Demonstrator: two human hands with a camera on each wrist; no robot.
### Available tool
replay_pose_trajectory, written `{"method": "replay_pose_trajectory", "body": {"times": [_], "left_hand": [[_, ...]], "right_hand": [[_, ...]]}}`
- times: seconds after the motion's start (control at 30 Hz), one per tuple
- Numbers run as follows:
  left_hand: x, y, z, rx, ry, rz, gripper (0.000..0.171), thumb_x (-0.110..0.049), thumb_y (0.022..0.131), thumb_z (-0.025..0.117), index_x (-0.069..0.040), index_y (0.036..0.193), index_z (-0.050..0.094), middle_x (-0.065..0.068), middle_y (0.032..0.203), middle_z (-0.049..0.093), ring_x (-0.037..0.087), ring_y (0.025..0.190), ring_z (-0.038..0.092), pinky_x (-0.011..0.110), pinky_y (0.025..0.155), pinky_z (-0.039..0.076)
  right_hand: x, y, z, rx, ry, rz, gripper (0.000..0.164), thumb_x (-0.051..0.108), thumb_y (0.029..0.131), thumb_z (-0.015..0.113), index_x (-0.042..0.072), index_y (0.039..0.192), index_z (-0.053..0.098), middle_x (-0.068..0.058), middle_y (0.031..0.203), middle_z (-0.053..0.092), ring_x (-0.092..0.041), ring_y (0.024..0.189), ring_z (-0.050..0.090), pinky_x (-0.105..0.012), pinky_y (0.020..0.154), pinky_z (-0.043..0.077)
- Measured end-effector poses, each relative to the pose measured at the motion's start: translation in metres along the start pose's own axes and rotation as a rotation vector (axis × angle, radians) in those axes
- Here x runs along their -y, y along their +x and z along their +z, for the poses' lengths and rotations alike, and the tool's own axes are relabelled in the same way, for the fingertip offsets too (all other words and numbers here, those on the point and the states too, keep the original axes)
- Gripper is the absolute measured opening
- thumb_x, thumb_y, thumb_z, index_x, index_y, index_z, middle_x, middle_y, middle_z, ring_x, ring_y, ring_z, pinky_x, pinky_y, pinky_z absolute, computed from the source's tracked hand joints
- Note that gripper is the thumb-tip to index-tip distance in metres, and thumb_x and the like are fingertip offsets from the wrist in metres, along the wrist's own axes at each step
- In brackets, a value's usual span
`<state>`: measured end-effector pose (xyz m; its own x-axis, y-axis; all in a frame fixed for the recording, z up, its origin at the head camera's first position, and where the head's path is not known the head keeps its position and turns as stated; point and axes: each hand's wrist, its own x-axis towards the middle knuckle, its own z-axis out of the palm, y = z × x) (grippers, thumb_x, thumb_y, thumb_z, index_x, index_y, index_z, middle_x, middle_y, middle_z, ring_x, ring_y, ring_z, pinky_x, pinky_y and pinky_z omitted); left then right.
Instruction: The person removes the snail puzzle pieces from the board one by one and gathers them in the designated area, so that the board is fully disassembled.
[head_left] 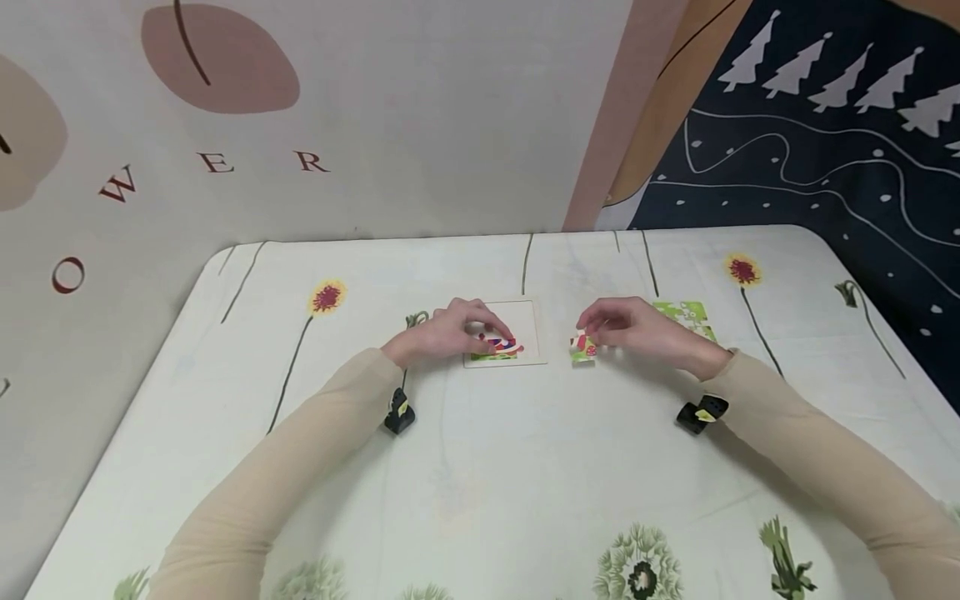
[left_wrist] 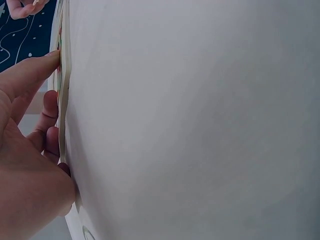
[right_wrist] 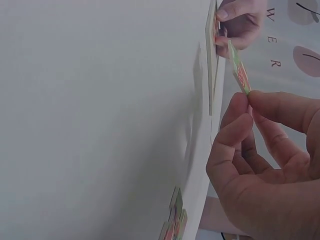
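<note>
In the head view my left hand (head_left: 457,327) rests over the left part of a thin, pale puzzle board (head_left: 529,321). Its fingertips touch the red, blue and green pieces (head_left: 495,355) laid along the board's lower side. The left wrist view shows those fingers (left_wrist: 35,75) against the board's face, seen edge-on. To the right of the board, my right hand (head_left: 637,329) pinches a puzzle piece (head_left: 582,348) with green and red print. That piece (right_wrist: 239,70) is held by one end between thumb and fingertip, tilted, in the right wrist view.
More green puzzle pieces (head_left: 686,317) lie on the table beyond my right wrist, partly behind the hand. A white cloth with printed flowers covers the table (head_left: 487,467). Behind its far edge stands a light printed backdrop (head_left: 420,125), with a dark one (head_left: 817,158) at the right.
</note>
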<state>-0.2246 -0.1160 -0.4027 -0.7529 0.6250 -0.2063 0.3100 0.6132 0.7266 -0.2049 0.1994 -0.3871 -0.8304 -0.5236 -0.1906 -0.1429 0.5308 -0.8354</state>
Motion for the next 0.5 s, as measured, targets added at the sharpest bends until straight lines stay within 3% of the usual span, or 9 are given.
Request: {"method": "replay_pose_trajectory", "body": {"times": [0.2,0.5], "left_hand": [[0.001,0.000,0.000,-0.006,-0.012,0.017,0.025,-0.013,0.089,0.072,-0.019,0.113,0.076,0.001,0.116,0.068,0.018,0.108,0.051,0.040,0.096,0.032],[0.002,0.002,0.001,-0.011,-0.009,0.024,0.024,-0.013,0.089,0.072,-0.019,0.112,0.076,0.000,0.116,0.069,0.017,0.106,0.051,0.037,0.093,0.032]], "right_hand": [[-0.005,-0.007,-0.007,-0.026,-0.007,-0.001,0.021,0.006,0.096,0.060,0.002,0.116,0.067,-0.014,0.107,0.066,-0.008,0.088,0.062,-0.022,0.078,0.050],[-0.010,-0.016,-0.017,-0.059,-0.008,0.025,0.022,0.009,0.096,0.062,0.002,0.117,0.067,-0.013,0.107,0.066,-0.009,0.085,0.061,-0.023,0.075,0.050]]}}
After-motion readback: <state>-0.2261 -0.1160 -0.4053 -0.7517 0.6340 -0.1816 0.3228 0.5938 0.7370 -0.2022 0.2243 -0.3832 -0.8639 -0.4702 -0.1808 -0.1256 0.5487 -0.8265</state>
